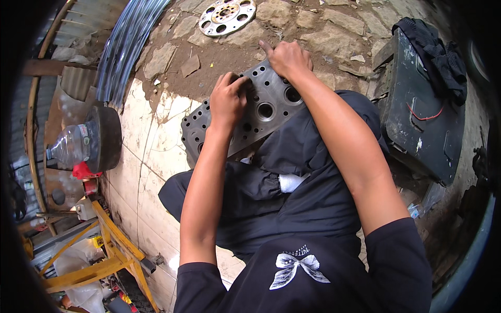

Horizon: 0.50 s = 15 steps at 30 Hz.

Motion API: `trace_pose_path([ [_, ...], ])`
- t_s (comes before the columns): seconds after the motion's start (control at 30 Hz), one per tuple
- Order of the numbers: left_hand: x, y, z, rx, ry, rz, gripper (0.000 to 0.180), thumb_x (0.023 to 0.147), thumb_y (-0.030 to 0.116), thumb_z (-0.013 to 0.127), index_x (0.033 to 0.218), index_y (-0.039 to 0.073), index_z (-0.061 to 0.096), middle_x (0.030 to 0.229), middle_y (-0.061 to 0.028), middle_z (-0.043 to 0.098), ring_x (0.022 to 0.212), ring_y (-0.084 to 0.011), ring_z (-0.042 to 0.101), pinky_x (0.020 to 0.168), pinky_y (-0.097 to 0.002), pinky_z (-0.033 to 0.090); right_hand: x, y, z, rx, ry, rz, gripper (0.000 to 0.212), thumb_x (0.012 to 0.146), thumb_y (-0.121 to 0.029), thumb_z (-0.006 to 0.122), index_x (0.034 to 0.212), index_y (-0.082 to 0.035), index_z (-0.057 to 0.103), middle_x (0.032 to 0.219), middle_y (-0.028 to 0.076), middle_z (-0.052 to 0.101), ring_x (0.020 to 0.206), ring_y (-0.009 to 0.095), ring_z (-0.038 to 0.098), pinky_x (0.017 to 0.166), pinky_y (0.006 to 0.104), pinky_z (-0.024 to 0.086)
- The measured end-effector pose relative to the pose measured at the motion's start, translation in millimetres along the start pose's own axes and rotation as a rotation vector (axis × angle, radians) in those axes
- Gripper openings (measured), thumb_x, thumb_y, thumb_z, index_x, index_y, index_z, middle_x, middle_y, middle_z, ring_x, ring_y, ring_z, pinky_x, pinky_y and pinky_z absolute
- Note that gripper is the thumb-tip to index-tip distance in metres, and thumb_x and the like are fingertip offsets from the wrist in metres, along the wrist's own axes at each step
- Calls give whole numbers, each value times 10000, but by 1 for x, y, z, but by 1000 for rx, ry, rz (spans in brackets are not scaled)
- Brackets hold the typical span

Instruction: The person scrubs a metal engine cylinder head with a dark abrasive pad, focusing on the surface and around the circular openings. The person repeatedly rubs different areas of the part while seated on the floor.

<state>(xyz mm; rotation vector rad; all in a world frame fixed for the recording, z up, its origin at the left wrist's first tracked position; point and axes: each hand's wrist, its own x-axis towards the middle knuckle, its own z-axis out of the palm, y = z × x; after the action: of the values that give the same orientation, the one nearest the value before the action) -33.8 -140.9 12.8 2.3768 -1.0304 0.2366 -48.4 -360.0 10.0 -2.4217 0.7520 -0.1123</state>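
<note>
A grey metal engine cylinder head [241, 131], with several round holes and larger valve openings, lies slanted in front of my crossed legs, its right end close to my knee. My left hand [228, 100] rests over its flat face with the fingers curled down; whatever they may pinch is hidden beneath them. At the far right corner, my right hand [290, 60] is wrapped over the edge of the cylinder head, its thumb sticking out to the left.
Beyond the cylinder head, a round metal plate with holes [227, 19] lies on stony ground. To the right stands a dark case [425, 122] with black cloth [436, 55] over it. A large plastic bottle [70, 143] and a yellow frame [117, 237] are at left.
</note>
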Motion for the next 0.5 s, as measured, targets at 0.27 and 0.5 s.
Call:
trace_pose_path([
  [0.27,-5,16,12,-29,68,-127,204,858,81,769,1049,29,816,995,-167,737,950,-385,719,875,-459,564,-1,-5,-5,-10,-43,27,833,1026,-747,457,1092,0,817,1136,312,760,1134,487,730,970,556,581],
  [0.5,8,37,26,83,101,-172,187,854,80,759,1025,32,817,982,-167,730,937,-389,715,868,-465,562,2,0,-2,12,-32,6,876,1024,-781,417,1013,-7,829,1082,342,751,1102,527,721,965,598,570],
])
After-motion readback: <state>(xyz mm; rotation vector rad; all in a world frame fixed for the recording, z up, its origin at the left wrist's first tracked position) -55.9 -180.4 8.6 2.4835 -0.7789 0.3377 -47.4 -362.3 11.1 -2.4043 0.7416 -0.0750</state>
